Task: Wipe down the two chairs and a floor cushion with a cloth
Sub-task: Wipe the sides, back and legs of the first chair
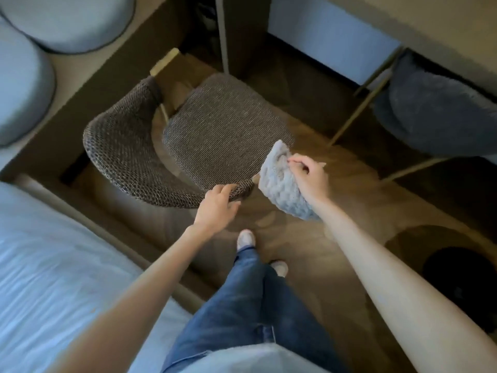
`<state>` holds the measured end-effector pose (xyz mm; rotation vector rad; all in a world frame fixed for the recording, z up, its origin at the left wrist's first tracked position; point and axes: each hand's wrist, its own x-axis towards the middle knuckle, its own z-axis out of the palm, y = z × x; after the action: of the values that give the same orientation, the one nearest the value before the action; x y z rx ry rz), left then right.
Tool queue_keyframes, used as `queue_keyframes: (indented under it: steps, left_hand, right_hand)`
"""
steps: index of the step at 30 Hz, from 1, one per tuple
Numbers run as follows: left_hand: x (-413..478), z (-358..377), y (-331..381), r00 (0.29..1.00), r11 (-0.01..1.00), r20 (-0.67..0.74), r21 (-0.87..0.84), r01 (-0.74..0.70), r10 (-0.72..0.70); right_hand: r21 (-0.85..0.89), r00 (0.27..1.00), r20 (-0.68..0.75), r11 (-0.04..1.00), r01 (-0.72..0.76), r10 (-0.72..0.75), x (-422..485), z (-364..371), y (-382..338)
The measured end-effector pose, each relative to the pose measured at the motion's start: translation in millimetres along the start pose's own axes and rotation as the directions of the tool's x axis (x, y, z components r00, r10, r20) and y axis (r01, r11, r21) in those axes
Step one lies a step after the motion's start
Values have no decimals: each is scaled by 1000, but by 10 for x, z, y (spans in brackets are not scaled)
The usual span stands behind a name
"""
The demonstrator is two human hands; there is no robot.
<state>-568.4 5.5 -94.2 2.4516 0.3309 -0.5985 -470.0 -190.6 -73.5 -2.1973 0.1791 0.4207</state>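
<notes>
A brown woven chair point(215, 125) with a curved backrest stands on the wooden floor in front of me. My left hand point(217, 204) grips the near end of its backrest. My right hand point(309, 176) pinches a pale grey textured cloth point(282, 184), which hangs just off the seat's right edge. A second chair point(435, 114), dark grey and fuzzy with thin metal legs, stands at the upper right. Two round grey cushions point(24, 84) lie at the upper left.
A bed with light bedding point(53, 278) fills the lower left. A white desk leg point(222, 33) stands behind the woven chair. A dark round object point(462, 284) sits on the floor at the right. My legs and feet point(246, 239) are below the chair.
</notes>
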Motion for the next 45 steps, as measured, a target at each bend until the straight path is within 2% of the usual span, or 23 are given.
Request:
queue_keyframes:
  steps: [5,8,11,13,15,17,19,24,28,31,36,39,42,45]
  left_hand:
    - [202,395,-29,995,991,-95,131,15,-2]
    - [404,666,-57,990,981,-138,194,21,6]
    - [589,959,-173,981,949,-194,304,86,-27]
    - [687,1162,-281,955,939,-295,323,122,-22]
    - [755,1311,-381,903,942,-429,315,114,34]
    - [813,1462,-462,805,937,-579,338,92,130]
    - [887,1558,-540,710,918,-672,386,93,211]
    - [1023,1702,-666,564,875,-772,455,166,294]
    - [1162,1860,-764,430,895,-848,413,169,310]
    - [1304,2016,-813,345,905,-883,392,168,318]
    - [1575,2214,-859,181,927,-928,351,133,326]
    - [1658,2261,-899,95,919,-925,376,118,367]
    - [1662,2338,-885,49,925,-926,376,56,373]
    - [1613,2525,-812,88,924,-921,371,-96,379]
  right_hand:
    - [-131,990,100,985,110,-97,263,188,326]
    - [-201,960,221,955,217,-171,474,399,521]
    - [-343,907,351,870,354,-230,685,649,749]
    - [-363,874,367,816,449,-318,823,777,899]
    - [-357,837,365,769,531,-408,925,865,1054]
    - [-342,772,353,695,633,-529,1014,926,1224]
    - [-312,707,330,634,707,-625,1115,970,1359]
    - [-226,568,237,524,821,-788,1292,1080,1510]
    - [-173,490,152,465,868,-858,1432,1205,1619]
    - [-159,417,17,409,898,-909,1514,1338,1725]
    - [-141,242,-219,276,951,-945,1698,1547,1873]
    - [-94,223,-285,258,962,-932,1748,1610,1908]
    - [-37,238,-265,257,966,-934,1725,1626,1942]
    - [-5,273,-178,278,961,-945,1682,1575,1983]
